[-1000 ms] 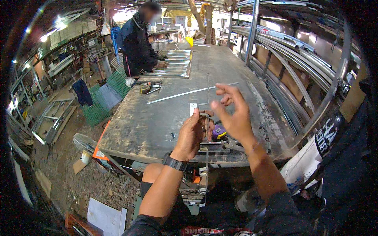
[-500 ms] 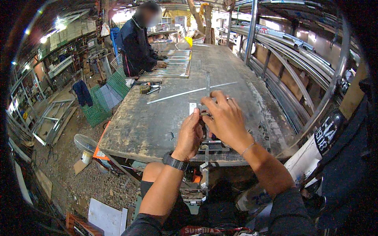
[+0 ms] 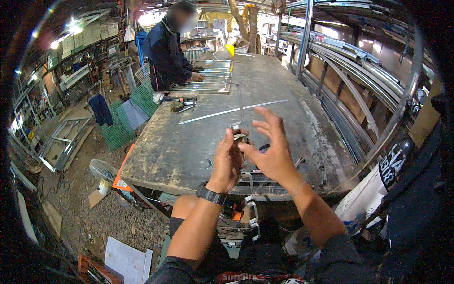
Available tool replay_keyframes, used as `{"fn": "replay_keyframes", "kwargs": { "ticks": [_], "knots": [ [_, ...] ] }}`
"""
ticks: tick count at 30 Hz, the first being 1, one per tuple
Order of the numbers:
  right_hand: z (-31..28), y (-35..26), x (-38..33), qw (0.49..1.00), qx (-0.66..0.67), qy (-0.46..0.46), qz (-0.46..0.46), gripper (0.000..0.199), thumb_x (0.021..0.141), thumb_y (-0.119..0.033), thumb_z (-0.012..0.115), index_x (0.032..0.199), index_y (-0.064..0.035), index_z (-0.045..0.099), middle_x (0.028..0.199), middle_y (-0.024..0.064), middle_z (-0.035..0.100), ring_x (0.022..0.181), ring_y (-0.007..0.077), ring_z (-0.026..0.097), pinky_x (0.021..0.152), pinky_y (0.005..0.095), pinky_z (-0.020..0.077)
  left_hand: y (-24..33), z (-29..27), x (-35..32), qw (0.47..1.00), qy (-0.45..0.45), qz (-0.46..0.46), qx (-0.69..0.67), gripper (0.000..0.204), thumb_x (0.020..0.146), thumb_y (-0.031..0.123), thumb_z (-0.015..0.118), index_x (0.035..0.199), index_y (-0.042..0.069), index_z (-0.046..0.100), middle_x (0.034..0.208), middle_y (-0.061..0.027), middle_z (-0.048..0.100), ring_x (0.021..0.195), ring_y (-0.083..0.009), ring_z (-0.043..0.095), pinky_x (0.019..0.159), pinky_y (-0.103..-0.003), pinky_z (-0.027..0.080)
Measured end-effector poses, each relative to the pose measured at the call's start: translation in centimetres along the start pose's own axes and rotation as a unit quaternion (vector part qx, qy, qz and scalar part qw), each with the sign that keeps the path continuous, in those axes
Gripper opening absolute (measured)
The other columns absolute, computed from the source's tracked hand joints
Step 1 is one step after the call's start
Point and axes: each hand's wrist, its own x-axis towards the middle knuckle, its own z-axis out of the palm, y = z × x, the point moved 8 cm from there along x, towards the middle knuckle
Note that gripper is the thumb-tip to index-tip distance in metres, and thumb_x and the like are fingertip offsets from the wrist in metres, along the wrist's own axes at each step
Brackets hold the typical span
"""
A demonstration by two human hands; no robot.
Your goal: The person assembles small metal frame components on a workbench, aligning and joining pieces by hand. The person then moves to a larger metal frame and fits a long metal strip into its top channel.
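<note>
A small metal bracket (image 3: 238,136) sits pinched between both hands, raised above the near edge of the grey bench (image 3: 189,146). The left hand (image 3: 227,161), a dark watch (image 3: 211,194) on its wrist, is curled closed with its fingertips on the piece. The right hand (image 3: 272,151) meets it with thumb and forefinger, the other fingers spread wide. Beyond them a long thin metal strip (image 3: 231,111) lies across the bench. At the far left side another person (image 3: 168,52) leans over a rack of metal slats (image 3: 210,78).
</note>
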Motion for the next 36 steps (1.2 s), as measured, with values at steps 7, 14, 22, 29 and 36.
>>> {"fn": "replay_keyframes", "kwargs": {
  "ticks": [7,14,22,29,36],
  "knots": [
    [4.2,5.2,-7.4,0.917,0.204,-0.127,0.317,0.050,0.109,-0.032,0.061,0.149,-0.0028,0.054,0.107,0.0068,0.068,0.095,0.0137,0.067,0.082,0.0297,0.0552,2.5,0.2,1.0,0.994,-0.004,0.099,0.048,0.051,0.111,0.047,0.051,0.138,0.004,0.052,0.115,-0.0172,0.067,0.099,-0.0266,0.068,0.089,-0.037,0.054],
    [0.9,3.8,-4.8,0.973,0.034,-0.080,0.214,0.046,0.109,-0.027,0.062,0.151,-0.0079,0.058,0.089,0.0004,0.068,0.075,0.0083,0.064,0.070,0.0266,0.0527,9.7,3.9,-1.8,0.622,0.047,0.427,0.655,0.057,0.088,0.013,0.080,0.139,0.000,0.058,0.135,-0.0232,0.062,0.120,-0.0384,0.063,0.103,-0.042,0.051],
    [-0.8,1.4,-1.7,0.975,-0.141,-0.129,0.112,0.036,0.105,-0.030,0.063,0.137,-0.0164,0.071,0.077,0.0241,0.070,0.072,0.0426,0.071,0.069,0.0469,0.0556,9.3,2.1,-1.5,0.599,0.096,0.379,0.698,0.035,0.090,0.021,0.082,0.114,0.000,0.068,0.093,-0.0163,0.069,0.080,-0.0322,0.070,0.068,-0.041,0.055],
    [-1.1,0.6,-0.5,0.949,-0.242,-0.182,0.089,0.033,0.105,-0.036,0.059,0.131,-0.0213,0.074,0.077,0.0220,0.071,0.075,0.0450,0.071,0.071,0.0557,0.0563,8.2,0.3,-1.5,0.642,0.092,0.375,0.662,0.030,0.091,0.024,0.080,0.103,0.001,0.067,0.082,-0.0154,0.063,0.061,-0.0352,0.064,0.054,-0.044,0.050],
    [-1.1,0.4,-0.4,0.943,-0.251,-0.194,0.102,0.033,0.105,-0.036,0.059,0.131,-0.0233,0.074,0.078,0.0215,0.072,0.076,0.0453,0.071,0.073,0.0556,0.0574,8.0,0.2,-1.5,0.632,0.099,0.367,0.675,0.026,0.089,0.022,0.080,0.098,0.002,0.066,0.079,-0.0152,0.062,0.060,-0.0365,0.064,0.054,-0.045,0.049]
  ]
}}
